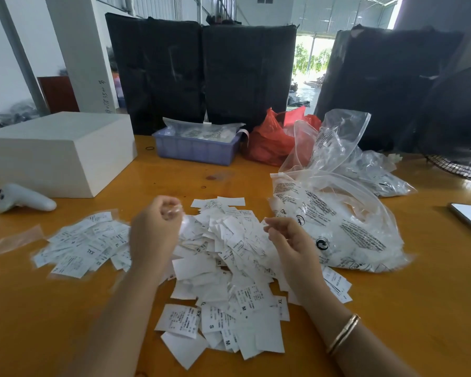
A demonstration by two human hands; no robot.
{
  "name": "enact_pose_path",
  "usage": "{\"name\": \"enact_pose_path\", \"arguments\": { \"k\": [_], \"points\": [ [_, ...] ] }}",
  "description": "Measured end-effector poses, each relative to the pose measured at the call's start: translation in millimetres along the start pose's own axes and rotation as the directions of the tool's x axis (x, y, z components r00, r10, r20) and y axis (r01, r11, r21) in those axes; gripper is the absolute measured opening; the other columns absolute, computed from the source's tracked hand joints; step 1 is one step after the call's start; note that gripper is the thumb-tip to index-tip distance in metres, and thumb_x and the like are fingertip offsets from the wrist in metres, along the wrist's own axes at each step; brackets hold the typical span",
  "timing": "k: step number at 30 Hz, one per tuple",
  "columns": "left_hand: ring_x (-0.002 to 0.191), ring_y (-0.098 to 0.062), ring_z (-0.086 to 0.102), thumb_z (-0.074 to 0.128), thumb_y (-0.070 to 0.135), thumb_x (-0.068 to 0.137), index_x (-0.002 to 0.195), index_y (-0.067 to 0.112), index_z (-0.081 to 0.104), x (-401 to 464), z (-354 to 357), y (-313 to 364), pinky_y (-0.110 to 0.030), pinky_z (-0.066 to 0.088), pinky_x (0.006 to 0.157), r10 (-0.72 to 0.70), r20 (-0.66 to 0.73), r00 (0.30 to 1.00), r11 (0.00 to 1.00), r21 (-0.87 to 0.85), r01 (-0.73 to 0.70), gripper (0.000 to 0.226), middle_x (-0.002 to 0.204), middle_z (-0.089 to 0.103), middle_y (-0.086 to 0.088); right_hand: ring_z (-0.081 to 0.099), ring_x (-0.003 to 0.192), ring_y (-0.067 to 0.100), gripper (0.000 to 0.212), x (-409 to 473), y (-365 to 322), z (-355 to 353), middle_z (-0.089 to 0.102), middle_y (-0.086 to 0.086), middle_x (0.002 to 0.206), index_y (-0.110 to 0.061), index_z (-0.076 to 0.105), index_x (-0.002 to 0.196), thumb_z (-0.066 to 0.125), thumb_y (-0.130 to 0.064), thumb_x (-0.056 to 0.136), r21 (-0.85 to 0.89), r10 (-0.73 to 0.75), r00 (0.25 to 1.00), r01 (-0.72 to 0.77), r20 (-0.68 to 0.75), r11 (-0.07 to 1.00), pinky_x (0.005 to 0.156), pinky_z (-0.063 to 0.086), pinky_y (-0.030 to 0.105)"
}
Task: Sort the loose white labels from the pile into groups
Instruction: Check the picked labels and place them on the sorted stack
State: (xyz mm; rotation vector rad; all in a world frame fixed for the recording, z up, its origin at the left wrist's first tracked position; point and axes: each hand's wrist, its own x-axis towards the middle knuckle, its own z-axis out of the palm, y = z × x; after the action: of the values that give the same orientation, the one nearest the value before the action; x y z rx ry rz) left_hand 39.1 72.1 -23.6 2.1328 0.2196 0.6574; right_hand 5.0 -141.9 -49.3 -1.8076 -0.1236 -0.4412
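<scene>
Beneath both hands (154, 229) (291, 240) (fingers curled, grasp unclear), the label pile (229, 268).

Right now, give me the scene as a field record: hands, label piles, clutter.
surface: orange wooden table
main pile: loose white labels heaped at centre, size letters S, M, XS visible
side group: smaller spread of labels to the left, one reads XXL
left hand: raised over the pile, fingers curled, seems to pinch something small and clear; blurred
right hand: over the pile's right edge, fingers loosely curled, holds nothing visible
right of pile: printed clear plastic bag
behind: white box, blue tray, red bag
</scene>
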Motion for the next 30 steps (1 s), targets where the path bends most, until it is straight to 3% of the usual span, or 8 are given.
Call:
{"name": "enact_pose_path", "arguments": {
  "k": [3, 6, 10, 13, 16, 21, 24, 30],
  "points": [
    [0.066, -0.012, 0.052, 0.065, 0.025, 0.087, 0.105, 0.023, 0.062, 10, -10, -17, -0.034, 0.044, 0.069, -0.035, -0.124, 0.992, 0.981, 0.183, 0.058, 0.018, 0.088, 0.066, 0.003, 0.058, 0.083, -0.001, 0.029, 0, -1, -3, 0.065, -0.014, 0.092, -0.041, 0.058, 0.092, 0.052, -0.013, 0.092, -0.065, -0.045, 0.999, 0.044, -0.02, 0.997, 0.073, 0.049, 0.018],
    [0.079, -0.017, 0.052, 0.065, 0.03, 0.087, 0.111, 0.025, 0.059, 13, -8, -26, -0.043, 0.037, 0.085, -0.119, -0.068, 0.991, 0.933, 0.334, 0.135, 0.026, 0.094, 0.068, 0.004, 0.057, 0.081, -0.001, 0.033, 1, -1, -5, 0.063, -0.017, 0.09, -0.043, 0.055, 0.089, 0.053, -0.01, 0.092, -0.149, -0.11, 0.993, 0.103, -0.039, 0.983, 0.069, 0.047, 0.015],
    [0.116, -0.031, 0.047, 0.07, 0.033, 0.082, 0.125, 0.026, 0.054, 14, -4, -30, -0.051, 0.035, 0.096, -0.122, -0.011, 0.992, 0.824, 0.556, 0.107, 0.047, 0.129, 0.052, -0.009, 0.055, 0.082, -0.002, 0.031, 5, -2, -10, 0.057, -0.022, 0.09, -0.036, 0.054, 0.093, 0.054, -0.005, 0.09, -0.287, -0.249, 0.963, 0.21, -0.104, 0.934, 0.069, 0.047, 0.009],
    [0.132, -0.033, 0.028, 0.075, 0.025, 0.075, 0.123, 0.028, 0.055, 12, -1, -22, -0.054, 0.025, 0.104, 0.094, 0.007, 0.996, 0.844, 0.53, -0.084, 0.052, 0.143, 0.037, -0.009, 0.055, 0.083, 0.0, 0.025, 13, -6, -23, 0.056, -0.017, 0.092, -0.024, 0.059, 0.096, 0.052, -0.001, 0.088, -0.381, -0.401, 0.9, 0.316, -0.169, 0.869, 0.072, 0.048, 0.011],
    [0.123, -0.025, 0.039, 0.072, 0.023, 0.077, 0.11, 0.03, 0.065, 4, 7, -11, -0.043, 0.025, 0.093, 0.414, 0.142, 0.899, 0.794, 0.426, -0.433, 0.034, 0.126, 0.056, 0.002, 0.052, 0.093, 0.012, 0.019, 24, -6, -45, 0.061, 0.001, 0.096, -0.006, 0.066, 0.095, 0.05, 0.003, 0.087, -0.558, -0.521, 0.825, 0.333, -0.217, 0.76, 0.084, 0.042, 0.012],
    [0.099, -0.007, 0.055, 0.064, 0.03, 0.087, 0.095, 0.036, 0.068, -10, 18, -4, -0.028, 0.017, 0.081, 0.483, 0.392, 0.783, 0.761, 0.254, -0.597, 0.012, 0.099, 0.066, 0.021, 0.049, 0.118, 0.027, 0.027, 35, 11, -72, 0.059, 0.01, 0.125, -0.01, 0.062, 0.115, 0.045, -0.007, 0.094, -0.713, -0.153, 0.965, -0.047, -0.214, 0.699, 0.098, 0.043, 0.047],
    [0.096, -0.002, 0.055, 0.063, 0.031, 0.087, 0.095, 0.036, 0.068, -15, 25, -4, -0.026, 0.02, 0.082, 0.478, 0.449, 0.755, 0.764, 0.212, -0.609, 0.011, 0.095, 0.066, 0.022, 0.049, 0.121, 0.028, 0.036, 37, 18, -70, 0.054, 0.01, 0.133, -0.013, 0.047, 0.133, 0.041, -0.017, 0.097, -0.849, 0.063, 0.989, -0.145, -0.131, 0.508, 0.103, 0.035, 0.042],
    [0.088, 0.0, 0.052, 0.06, 0.021, 0.089, 0.103, 0.032, 0.068, -18, 35, -6, -0.025, 0.028, 0.083, 0.473, 0.459, 0.753, 0.784, 0.171, -0.596, 0.019, 0.1, 0.063, 0.018, 0.049, 0.083, 0.02, 0.025, 41, 25, -65, 0.058, 0.003, 0.092, -0.011, 0.057, 0.115, 0.041, -0.014, 0.096, -0.921, 0.042, 0.996, -0.09, -0.08, 0.378, 0.081, 0.04, 0.032]
  ]
}}
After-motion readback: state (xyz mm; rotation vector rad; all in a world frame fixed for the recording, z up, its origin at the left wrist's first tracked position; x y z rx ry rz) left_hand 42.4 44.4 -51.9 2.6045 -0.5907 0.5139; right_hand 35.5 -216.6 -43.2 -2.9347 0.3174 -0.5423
